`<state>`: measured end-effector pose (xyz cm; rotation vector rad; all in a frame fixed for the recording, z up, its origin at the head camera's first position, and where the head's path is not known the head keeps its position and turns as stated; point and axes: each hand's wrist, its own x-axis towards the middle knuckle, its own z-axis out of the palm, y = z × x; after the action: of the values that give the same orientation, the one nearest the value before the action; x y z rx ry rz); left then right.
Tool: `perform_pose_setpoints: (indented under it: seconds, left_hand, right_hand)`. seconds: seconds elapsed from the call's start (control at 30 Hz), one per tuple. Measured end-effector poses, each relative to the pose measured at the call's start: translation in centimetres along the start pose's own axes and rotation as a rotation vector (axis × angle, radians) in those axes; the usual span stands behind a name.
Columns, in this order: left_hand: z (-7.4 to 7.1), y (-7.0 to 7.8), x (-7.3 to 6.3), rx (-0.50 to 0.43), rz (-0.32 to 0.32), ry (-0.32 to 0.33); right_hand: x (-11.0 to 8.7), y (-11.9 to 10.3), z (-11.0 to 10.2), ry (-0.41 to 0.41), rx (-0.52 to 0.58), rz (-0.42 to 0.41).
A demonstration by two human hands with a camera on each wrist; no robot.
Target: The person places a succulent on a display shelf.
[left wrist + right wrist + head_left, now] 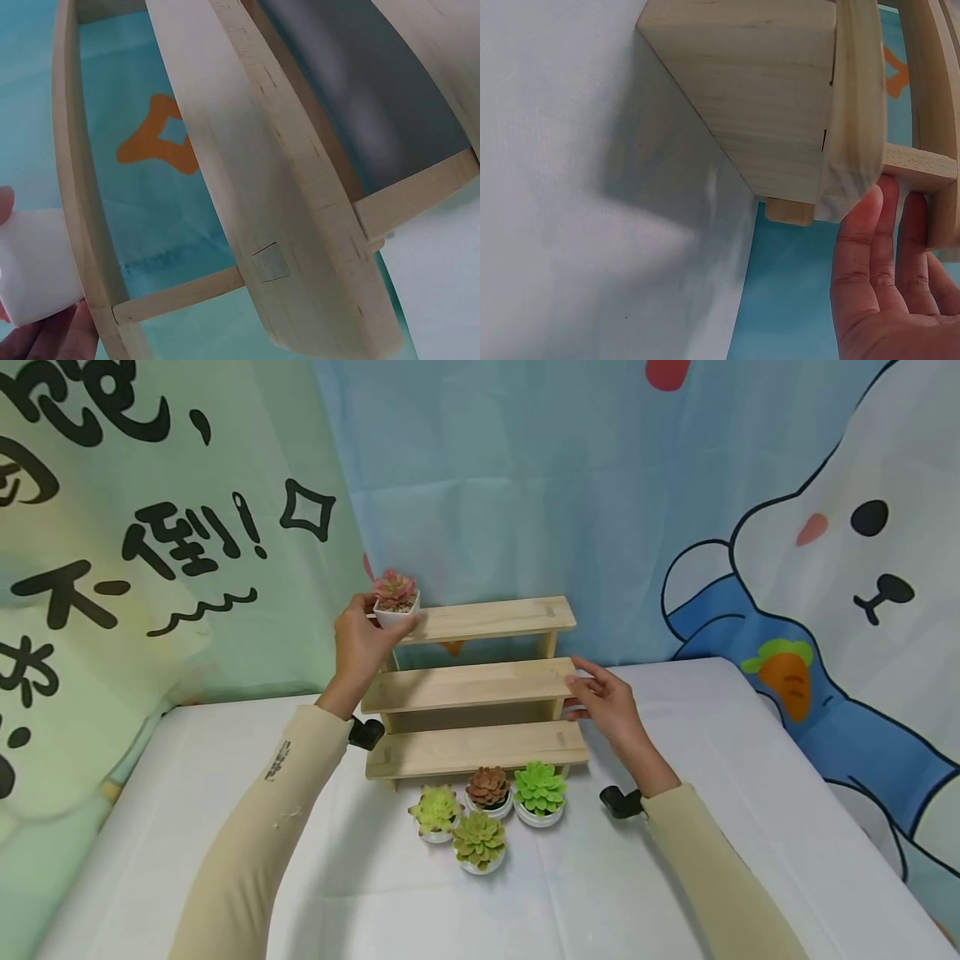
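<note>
My left hand point(360, 642) grips a small white pot with a pink succulent point(395, 590) at the left end of the top step of a wooden three-tier shelf point(465, 685). In the left wrist view, the white pot point(37, 262) shows beside the top board, with fingertips under it. My right hand point(609, 703) is at the right end of the middle step, its fingers extended. Seen from the right wrist, the fingertips of that hand point(892, 292) touch the board's end and reach behind it.
In front of the shelf stand several potted succulents: a yellow-green one point(435, 810), a brown one point(488, 787), a bright green one point(540, 789) and an olive-green one point(478, 839). They are on a white-covered table point(585, 893). A printed curtain point(525, 485) hangs behind.
</note>
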<state>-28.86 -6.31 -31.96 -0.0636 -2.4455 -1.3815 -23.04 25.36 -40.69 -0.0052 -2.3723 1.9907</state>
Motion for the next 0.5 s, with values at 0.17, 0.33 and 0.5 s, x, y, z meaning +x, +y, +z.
perform_pose_setpoints:
  seconds: [0.17, 0.33, 0.5]
  left_hand:
    - [0.08, -0.03, -0.06, 0.005, 0.0, -0.003]
    - [0.07, -0.11, 0.04, 0.007, 0.012, -0.008]
    - [0.04, -0.16, 0.06, -0.011, 0.015, -0.034]
  right_hand:
    - [-0.12, -0.03, -0.04, -0.004, 0.002, 0.001]
    - [-0.11, -0.14, -0.03, -0.01, 0.014, 0.001]
    - [-0.11, -0.17, 0.01, -0.005, 0.02, 0.003]
